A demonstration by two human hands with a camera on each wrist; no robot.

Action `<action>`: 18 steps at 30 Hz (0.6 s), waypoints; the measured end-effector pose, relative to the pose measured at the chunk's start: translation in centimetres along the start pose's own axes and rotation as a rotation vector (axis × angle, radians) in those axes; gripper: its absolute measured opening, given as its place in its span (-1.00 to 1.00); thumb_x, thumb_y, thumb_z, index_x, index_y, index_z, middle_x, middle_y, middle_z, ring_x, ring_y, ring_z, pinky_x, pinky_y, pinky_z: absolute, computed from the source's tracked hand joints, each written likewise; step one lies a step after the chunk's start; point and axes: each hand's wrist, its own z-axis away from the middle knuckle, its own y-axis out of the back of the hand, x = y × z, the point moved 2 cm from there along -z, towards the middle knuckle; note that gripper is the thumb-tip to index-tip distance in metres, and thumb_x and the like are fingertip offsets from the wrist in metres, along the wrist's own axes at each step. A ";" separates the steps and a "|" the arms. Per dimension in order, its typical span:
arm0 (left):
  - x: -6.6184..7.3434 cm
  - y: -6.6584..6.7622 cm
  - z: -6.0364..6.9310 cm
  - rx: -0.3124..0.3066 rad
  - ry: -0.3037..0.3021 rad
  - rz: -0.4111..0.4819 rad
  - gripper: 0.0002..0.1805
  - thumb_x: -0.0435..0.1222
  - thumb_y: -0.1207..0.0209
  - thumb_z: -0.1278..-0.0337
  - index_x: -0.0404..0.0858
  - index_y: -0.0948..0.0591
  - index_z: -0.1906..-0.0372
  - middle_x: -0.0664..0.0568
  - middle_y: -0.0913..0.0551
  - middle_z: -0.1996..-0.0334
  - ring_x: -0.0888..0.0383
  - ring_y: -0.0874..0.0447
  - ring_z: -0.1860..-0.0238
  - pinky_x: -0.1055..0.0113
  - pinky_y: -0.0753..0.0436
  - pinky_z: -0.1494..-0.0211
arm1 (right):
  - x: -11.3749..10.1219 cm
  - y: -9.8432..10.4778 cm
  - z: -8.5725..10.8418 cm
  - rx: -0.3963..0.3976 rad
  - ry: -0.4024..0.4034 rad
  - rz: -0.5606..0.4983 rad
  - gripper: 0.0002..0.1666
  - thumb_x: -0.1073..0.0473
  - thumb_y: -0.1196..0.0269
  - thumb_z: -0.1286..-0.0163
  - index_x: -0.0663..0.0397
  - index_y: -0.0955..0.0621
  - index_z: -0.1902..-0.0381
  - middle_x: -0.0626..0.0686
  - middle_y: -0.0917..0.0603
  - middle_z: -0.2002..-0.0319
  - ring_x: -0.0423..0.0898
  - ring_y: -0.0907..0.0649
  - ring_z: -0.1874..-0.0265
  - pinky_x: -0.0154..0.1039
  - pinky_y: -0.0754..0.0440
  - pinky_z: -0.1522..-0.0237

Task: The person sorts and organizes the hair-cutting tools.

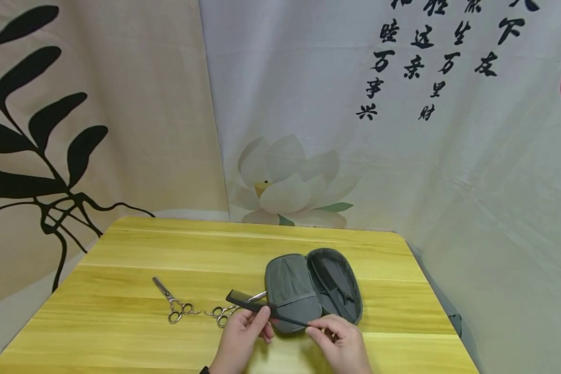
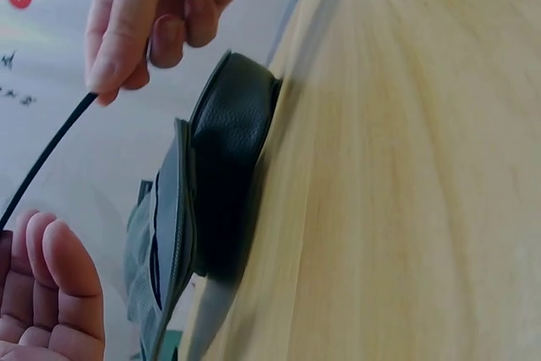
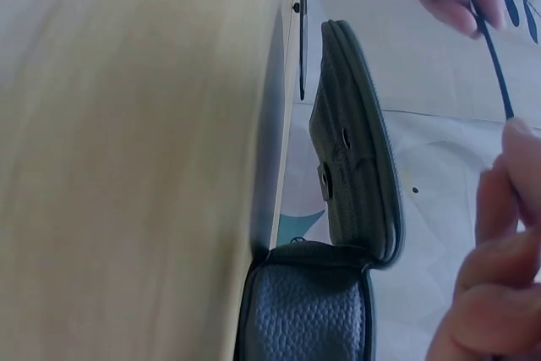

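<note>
A black rat-tail comb [image 1: 250, 302] is held in the air over the front of an open grey zip case [image 1: 287, 278]. My left hand [image 1: 243, 332] grips it near the toothed part, thumb on top. At the other end, the thin tail is pinched between thumb and fingertips of my right hand [image 1: 341, 343]. The left wrist view shows the tail running from the right hand [image 2: 161, 19] down towards the left hand [image 2: 55, 289]. Behind the comb, a pair of scissors [image 1: 222, 314] lies partly hidden, its finger rings showing.
Another pair of scissors [image 1: 173, 301] lies on the wooden table [image 1: 121, 337] to the left. In the case's right half sit dark tools [image 1: 329, 283], too dim to name. Printed curtains [image 1: 290, 104] hang behind the table's far edge.
</note>
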 end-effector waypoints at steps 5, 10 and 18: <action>0.0 0.5 -0.2 0.044 0.021 0.010 -0.61 -0.19 -0.18 -0.61 -0.51 -0.70 0.16 -0.16 -0.79 0.48 0.23 -0.69 0.54 0.34 -0.77 0.35 | 0.5 0.1 0.2 0.047 0.042 0.044 -0.57 0.50 -0.59 -0.01 -0.05 -0.84 0.21 -0.09 -0.74 0.34 -0.34 -0.48 0.56 -0.58 -0.43 0.49; 0.0 0.5 -0.2 0.034 0.051 0.025 -0.61 -0.19 -0.22 -0.58 -0.53 -0.70 0.16 -0.06 -0.80 0.48 0.24 -0.69 0.54 0.36 -0.77 0.34 | 0.2 0.2 0.1 0.022 0.060 0.134 -0.57 0.45 -0.62 0.04 -0.04 -0.85 0.20 -0.16 -0.69 0.30 -0.41 -0.41 0.55 -0.62 -0.38 0.50; 0.0 0.4 -0.1 0.005 0.037 0.045 -0.58 -0.18 -0.29 -0.51 -0.57 -0.67 0.14 -0.02 -0.82 0.42 0.25 -0.69 0.51 0.37 -0.77 0.33 | -0.2 0.4 -0.1 -0.003 0.048 0.234 -0.59 0.39 -0.65 0.07 -0.16 -0.84 0.29 -0.25 -0.66 0.35 -0.44 -0.42 0.53 -0.65 -0.36 0.48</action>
